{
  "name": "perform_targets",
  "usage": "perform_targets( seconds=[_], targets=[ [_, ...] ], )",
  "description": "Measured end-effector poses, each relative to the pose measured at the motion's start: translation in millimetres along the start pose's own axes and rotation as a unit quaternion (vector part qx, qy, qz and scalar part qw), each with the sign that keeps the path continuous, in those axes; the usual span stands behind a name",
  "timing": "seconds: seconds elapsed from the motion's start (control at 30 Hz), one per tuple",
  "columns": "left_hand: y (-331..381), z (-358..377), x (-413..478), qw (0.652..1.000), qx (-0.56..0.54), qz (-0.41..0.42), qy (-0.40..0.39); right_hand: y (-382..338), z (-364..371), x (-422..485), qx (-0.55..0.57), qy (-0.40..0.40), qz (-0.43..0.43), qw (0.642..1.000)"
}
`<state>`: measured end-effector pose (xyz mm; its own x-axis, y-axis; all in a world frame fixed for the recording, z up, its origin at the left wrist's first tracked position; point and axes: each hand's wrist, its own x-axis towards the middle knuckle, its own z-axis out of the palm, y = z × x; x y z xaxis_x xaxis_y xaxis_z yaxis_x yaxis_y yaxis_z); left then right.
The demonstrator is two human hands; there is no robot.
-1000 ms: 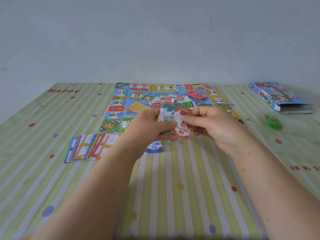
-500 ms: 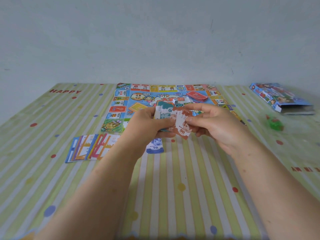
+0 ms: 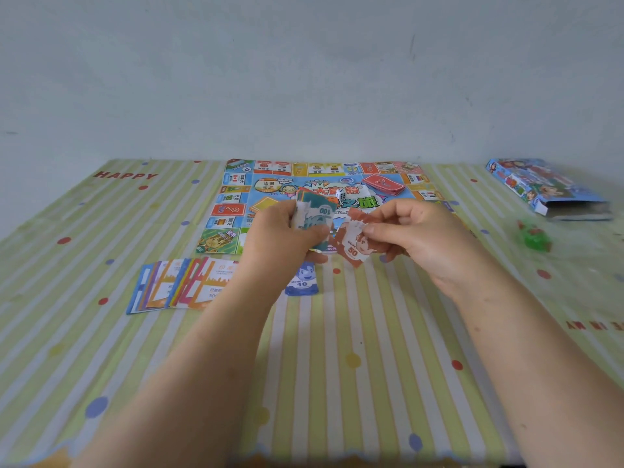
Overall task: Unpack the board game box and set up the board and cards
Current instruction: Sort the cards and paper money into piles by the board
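- Head view shows a striped tablecloth (image 3: 337, 366) with the game board (image 3: 233, 211) unfolded flat at its far middle, against the wall.
- The game box (image 3: 547, 187) lies open-ended well to the right of the board, with a small green piece (image 3: 533, 236) between box and board, nearer the box.
- A fan of property cards (image 3: 182, 285) is spread on the cloth just in front of the board's near left corner.
- The left hand (image 3: 283, 238) hovers over the board's near edge, fingers curled round a wad of play money (image 3: 315, 214), thumb pressed across its face; a 100 shows on top.
- The right hand (image 3: 418, 238) is level with it and just apart, thumb and forefinger pinching the upper end of a brown 50 note (image 3: 354, 248); its other fingers are curled in.
- That note hangs down from the pinch, long axis slanting toward the board's near edge.
- A red card deck (image 3: 383, 185) sits on the board's right half.
- A blue 10 note (image 3: 301, 282) lies on the cloth just in front of the board, under the left wrist.
- A white die (image 3: 341, 194) rests at the board's centre.
- Judging by this, the money is being sorted by value; the bare cloth right of the 10 note lies below the right hand, which is the nearer one for laying down the 50.
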<state>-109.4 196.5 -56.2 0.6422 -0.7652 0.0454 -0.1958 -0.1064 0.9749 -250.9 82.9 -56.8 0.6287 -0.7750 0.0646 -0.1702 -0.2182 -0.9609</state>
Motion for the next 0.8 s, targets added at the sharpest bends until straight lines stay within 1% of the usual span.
perform_targets(
  seconds=[0.1,0.17,0.23,0.3,0.47,0.57,0.63,0.7,0.8],
  targets=[
    [-4,6,0,0.988,0.131,0.069,0.051,1,5,-2,-0.069,0.002,-0.032,0.997],
    [-7,13,0,0.972,0.199,0.108,0.058,1,8,-4,-0.112,-0.005,-0.045,0.993],
    [-11,19,-1,0.959,0.243,0.136,0.052,1,11,-5,-0.144,-0.017,-0.054,0.988],
    [-12,22,-2,0.953,0.259,0.149,0.047,1,12,-6,-0.151,-0.023,-0.054,0.987],
    [-15,22,0,0.950,0.265,0.153,0.060,0,13,-6,-0.161,-0.020,-0.059,0.985],
    [-16,22,0,0.950,0.270,0.149,0.051,0,15,-7,-0.168,-0.026,-0.056,0.984],
    [-14,20,1,0.954,0.259,0.142,0.057,0,14,-7,-0.148,-0.025,-0.057,0.987],
    [-9,14,2,0.969,0.212,0.111,0.059,-1,12,-5,-0.108,-0.016,-0.047,0.993],
    [-2,3,4,0.995,0.080,0.052,0.036,-3,8,-1,-0.054,-0.024,0.001,0.998]
  ],
)
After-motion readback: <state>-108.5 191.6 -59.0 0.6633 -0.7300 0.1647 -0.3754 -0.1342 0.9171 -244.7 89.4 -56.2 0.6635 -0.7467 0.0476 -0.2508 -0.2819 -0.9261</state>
